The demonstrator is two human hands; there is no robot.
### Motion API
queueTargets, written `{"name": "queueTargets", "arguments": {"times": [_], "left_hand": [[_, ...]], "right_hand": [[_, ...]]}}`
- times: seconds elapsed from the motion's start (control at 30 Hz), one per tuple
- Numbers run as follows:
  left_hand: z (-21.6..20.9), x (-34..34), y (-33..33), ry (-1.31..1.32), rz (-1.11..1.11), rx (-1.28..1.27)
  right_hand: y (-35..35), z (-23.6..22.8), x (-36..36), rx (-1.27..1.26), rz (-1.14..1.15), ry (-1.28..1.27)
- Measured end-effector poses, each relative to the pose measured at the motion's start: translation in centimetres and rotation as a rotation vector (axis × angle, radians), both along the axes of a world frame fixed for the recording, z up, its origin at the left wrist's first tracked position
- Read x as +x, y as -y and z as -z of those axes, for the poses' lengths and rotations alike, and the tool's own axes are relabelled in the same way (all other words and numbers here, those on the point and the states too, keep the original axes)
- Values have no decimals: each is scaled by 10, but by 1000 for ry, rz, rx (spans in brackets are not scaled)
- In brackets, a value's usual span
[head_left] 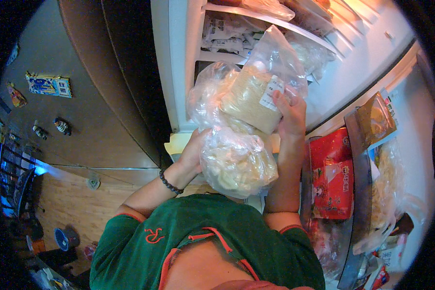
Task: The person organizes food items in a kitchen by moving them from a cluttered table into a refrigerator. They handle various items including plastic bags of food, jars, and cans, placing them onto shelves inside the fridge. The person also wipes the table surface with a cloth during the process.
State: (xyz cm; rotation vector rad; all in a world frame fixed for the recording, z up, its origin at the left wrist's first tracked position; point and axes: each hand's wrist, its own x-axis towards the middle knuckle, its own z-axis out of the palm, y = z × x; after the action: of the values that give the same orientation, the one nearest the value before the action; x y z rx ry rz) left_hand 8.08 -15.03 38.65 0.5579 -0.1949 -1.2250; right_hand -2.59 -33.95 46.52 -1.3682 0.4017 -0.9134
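My right hand (292, 113) grips a clear plastic bag of beige, grainy food (249, 96), its thumb pressed by the white label (269, 92). Against my left hand (194, 151) rests a knotted, bulging clear bag of pale food (239, 164). That hand holds it from the left side, most of its fingers hidden behind the plastic. Another crumpled clear bag (209, 94) bulges out behind the beige one, and its contents are hard to make out. All these bags are held together in front of the open fridge compartment.
White packets (222, 34) fill a compartment shelf, with a clear bag (311, 55) beside them. On the open door at right, racks hold a red package (332, 179) and a brown pouch (377, 118). A dark closed door with magnets (48, 84) stands at left above a wooden floor (72, 203).
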Motion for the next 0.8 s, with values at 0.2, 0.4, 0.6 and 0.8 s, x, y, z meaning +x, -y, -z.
{"name": "queueTargets", "arguments": {"times": [0.2, 0.4, 0.6, 0.8], "left_hand": [[26, 6, 9, -70, 69, -33], [14, 5, 6, -91, 55, -39], [7, 7, 5, -94, 46, -62], [8, 3, 2, -61, 26, -78]], "right_hand": [[-6, -3, 1, -41, 67, -56], [-10, -8, 0, -29, 37, -65], [-1, 1, 4, -11, -12, -20], [10, 9, 1, -29, -25, 2]]}}
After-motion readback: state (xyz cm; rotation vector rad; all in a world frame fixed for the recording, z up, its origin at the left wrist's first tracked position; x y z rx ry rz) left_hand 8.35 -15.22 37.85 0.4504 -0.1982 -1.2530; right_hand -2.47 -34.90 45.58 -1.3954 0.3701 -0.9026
